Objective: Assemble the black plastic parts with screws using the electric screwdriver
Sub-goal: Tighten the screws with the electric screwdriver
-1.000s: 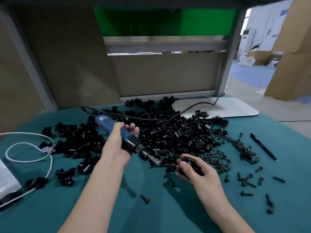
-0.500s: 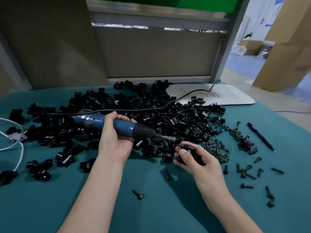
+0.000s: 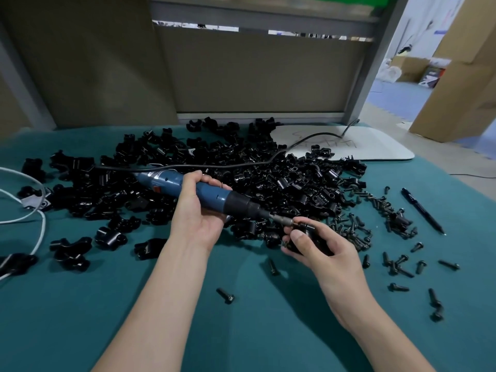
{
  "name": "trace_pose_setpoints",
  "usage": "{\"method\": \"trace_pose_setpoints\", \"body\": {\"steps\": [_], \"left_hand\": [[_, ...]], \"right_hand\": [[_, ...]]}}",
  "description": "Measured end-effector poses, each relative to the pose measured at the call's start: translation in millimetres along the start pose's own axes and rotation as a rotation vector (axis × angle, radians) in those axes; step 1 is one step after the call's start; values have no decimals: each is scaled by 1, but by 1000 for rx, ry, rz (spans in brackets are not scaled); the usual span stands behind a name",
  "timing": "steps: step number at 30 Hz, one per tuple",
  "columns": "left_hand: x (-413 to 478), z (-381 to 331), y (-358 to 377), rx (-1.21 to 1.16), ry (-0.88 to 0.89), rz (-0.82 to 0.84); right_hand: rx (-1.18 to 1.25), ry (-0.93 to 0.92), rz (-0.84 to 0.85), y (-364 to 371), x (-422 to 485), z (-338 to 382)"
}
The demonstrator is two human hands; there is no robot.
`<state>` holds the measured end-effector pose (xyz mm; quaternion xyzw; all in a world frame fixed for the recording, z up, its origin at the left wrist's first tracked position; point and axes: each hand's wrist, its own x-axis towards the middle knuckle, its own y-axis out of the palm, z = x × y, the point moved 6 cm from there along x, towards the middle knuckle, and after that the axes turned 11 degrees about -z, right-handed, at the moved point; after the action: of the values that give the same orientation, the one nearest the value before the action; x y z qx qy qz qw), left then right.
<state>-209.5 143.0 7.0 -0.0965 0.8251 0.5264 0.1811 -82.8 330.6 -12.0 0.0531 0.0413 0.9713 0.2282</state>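
My left hand (image 3: 194, 210) grips the blue electric screwdriver (image 3: 212, 196) around its body, with the tool lying nearly level and pointing right. Its metal bit (image 3: 281, 219) meets a black plastic part (image 3: 308, 238) that my right hand (image 3: 319, 247) holds in its curled fingers and thumb just above the green mat. A big heap of black plastic parts (image 3: 268, 178) lies behind both hands. Loose black screws (image 3: 354, 232) are scattered to the right of my right hand.
The screwdriver's black cable (image 3: 241, 163) runs over the heap toward a white board (image 3: 370, 143) at the back right. A black pen (image 3: 421, 210) lies at the right. A white cable (image 3: 32, 218) loops at the left. Single screws (image 3: 225, 295) lie on the near mat.
The screwdriver has swung from a steep downward tilt to nearly level, and its bit has come up against the part in my right hand. The camera has tilted down.
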Motion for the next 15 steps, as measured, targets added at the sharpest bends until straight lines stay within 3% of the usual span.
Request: {"method": "trace_pose_setpoints", "body": {"steps": [15], "left_hand": [[0, 3, 0, -20, -3, 61]], "right_hand": [[46, 57, -1, 1, -3, 2]]}}
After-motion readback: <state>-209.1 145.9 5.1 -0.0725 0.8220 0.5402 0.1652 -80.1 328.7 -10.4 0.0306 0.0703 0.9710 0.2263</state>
